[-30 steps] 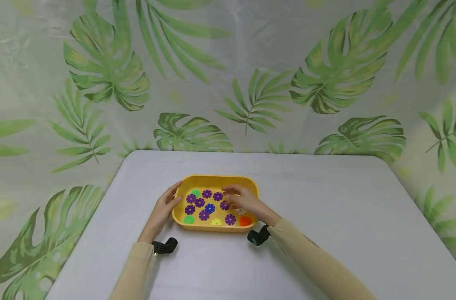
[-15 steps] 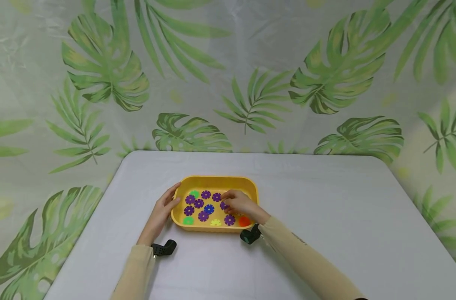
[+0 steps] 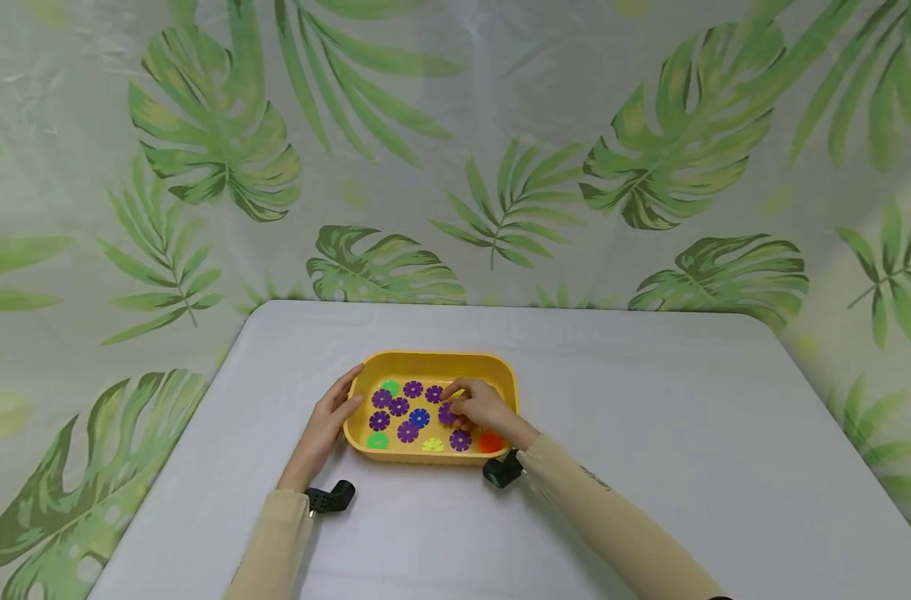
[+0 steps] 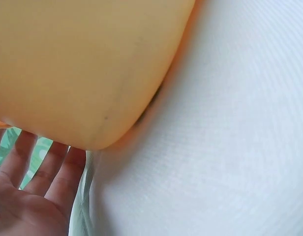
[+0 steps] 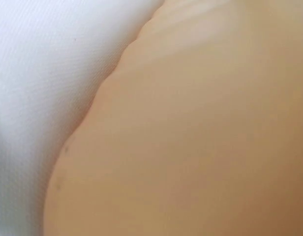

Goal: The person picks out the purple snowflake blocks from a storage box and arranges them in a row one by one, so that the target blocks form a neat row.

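A yellow plastic tray [image 3: 429, 457] holds several flat notched discs, most of them purple. My left hand [image 3: 322, 429] rests at the tray's left end with its thumb at the rim. In the left wrist view, straight fingers [image 4: 63, 184] of that hand touch the outer wall of the tray [image 4: 87, 64]. My right hand [image 3: 483, 407] reaches over the tray's right side with loosely bent fingers, index finger out in front. Its fingertips are right at a purple disc [image 3: 446, 413]. Only the tray's side [image 5: 181, 147] shows large in the right wrist view, not the hand.
Among the discs are a blue one [image 3: 419, 417], a yellow one [image 3: 432, 445], a green one [image 3: 377, 440] and an orange-red one [image 3: 490, 442]. The tray stands on a white-covered table [image 3: 650, 400]. Behind it hangs a leaf-patterned cloth [image 3: 395, 192].
My right hand has moved slightly left and down in the tray, and its sleeve has shifted left. A white disc under it is now hidden. My left hand stays at the tray's left end.
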Tool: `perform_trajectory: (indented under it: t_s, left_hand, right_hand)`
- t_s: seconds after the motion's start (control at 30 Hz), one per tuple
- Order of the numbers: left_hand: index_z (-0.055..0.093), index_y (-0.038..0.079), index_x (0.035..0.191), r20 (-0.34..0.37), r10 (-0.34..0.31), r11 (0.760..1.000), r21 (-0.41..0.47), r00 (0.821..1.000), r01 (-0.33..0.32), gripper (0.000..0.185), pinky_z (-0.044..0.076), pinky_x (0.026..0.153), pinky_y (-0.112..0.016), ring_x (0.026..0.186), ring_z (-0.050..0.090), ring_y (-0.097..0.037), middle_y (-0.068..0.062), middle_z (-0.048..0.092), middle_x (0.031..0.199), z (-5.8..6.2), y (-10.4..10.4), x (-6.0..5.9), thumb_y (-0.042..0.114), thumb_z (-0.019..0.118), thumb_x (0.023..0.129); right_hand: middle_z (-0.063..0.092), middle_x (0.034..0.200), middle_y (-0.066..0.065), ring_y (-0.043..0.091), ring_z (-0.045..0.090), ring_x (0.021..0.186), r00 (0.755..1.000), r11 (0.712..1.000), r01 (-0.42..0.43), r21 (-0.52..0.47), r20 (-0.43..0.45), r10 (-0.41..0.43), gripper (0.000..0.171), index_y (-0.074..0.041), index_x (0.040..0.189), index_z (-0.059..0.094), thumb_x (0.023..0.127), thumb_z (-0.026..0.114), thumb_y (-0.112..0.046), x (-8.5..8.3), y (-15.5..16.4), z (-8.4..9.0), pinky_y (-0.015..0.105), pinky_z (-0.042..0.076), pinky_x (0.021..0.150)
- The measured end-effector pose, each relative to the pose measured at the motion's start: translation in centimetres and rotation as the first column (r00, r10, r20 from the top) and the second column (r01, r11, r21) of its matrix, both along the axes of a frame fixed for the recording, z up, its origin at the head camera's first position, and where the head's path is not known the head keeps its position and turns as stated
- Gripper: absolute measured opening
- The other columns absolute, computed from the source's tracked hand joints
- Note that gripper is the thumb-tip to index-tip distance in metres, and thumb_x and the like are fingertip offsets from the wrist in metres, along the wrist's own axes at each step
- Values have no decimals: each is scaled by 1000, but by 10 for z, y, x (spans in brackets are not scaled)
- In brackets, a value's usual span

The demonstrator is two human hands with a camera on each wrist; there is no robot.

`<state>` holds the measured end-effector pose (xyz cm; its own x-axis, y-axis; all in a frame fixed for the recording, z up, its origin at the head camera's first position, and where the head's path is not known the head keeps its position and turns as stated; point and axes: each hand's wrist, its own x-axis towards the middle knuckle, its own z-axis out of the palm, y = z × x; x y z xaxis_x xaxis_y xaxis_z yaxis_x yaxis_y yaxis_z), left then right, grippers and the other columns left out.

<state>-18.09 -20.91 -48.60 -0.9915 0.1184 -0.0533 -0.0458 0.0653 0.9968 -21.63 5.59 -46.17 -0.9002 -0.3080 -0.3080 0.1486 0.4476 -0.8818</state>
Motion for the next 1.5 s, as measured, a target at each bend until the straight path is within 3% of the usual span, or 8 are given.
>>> perform_trajectory:
  t_s: [0.2,0.33,0.53,0.7,0.8,1.07,1.37,1.5]
  left_hand:
    - [28,9,151,-6,-12,1000,-27,1000,12,51,17,115,-44,144,11,-29,-11,17,157,16,4,9,14,43,103]
    - [29,10,151,-13,-2,999,-34,1000,2,50,17,115,-42,144,11,-26,-10,18,157,18,4,12,14,44,103]
    - [31,9,150,-24,10,999,-41,1000,-11,50,17,115,-43,144,12,-27,-11,19,157,18,4,13,15,45,103]
    - [30,8,150,-29,12,999,-38,999,-13,50,17,114,-44,143,12,-28,-12,18,157,15,3,13,15,44,103]
    - [31,10,150,-34,19,999,-26,999,-20,50,16,115,-44,144,11,-28,-11,18,157,7,0,10,15,44,103]
    - [34,18,150,-51,37,999,-21,998,-38,50,19,114,-39,143,15,-21,-3,21,157,-14,-4,1,24,47,102]
    - [35,18,150,-69,33,999,-5,997,-33,50,18,115,-38,143,16,-18,-2,23,156,-15,0,-1,25,48,102]
    - [34,16,150,-53,27,1000,7,998,-27,49,17,115,-37,143,14,-18,-2,22,156,-6,2,2,20,46,103]
  right_hand:
    - [58,81,12,18,55,64,999,986,-41,-161,0,41,21,6,112,60,94,51,0,5,15,16,27,54,63]
    - [60,89,12,18,57,69,997,979,-63,-196,-51,54,24,8,117,57,96,53,-3,5,33,29,31,57,72]
    - [63,93,12,18,58,69,996,979,-7,-204,-87,-11,27,7,119,56,97,52,-7,0,75,38,29,57,69]
    - [63,90,11,16,57,67,990,976,91,-195,-87,-110,26,8,117,54,97,50,-6,-3,113,28,27,56,67]
    - [62,91,12,15,58,67,985,974,141,-176,-73,-155,26,11,117,53,96,49,-4,-5,130,17,28,57,68]
    - [62,97,19,17,63,67,986,986,162,-48,-36,-164,28,12,118,54,94,45,1,-9,145,-13,28,57,66]
    - [65,94,17,18,64,67,989,988,141,62,-42,-139,27,10,118,57,94,45,1,-6,142,-13,28,58,64]
    - [62,103,22,20,65,68,987,989,139,40,-81,-135,28,11,118,57,96,45,0,-7,141,-6,30,58,64]
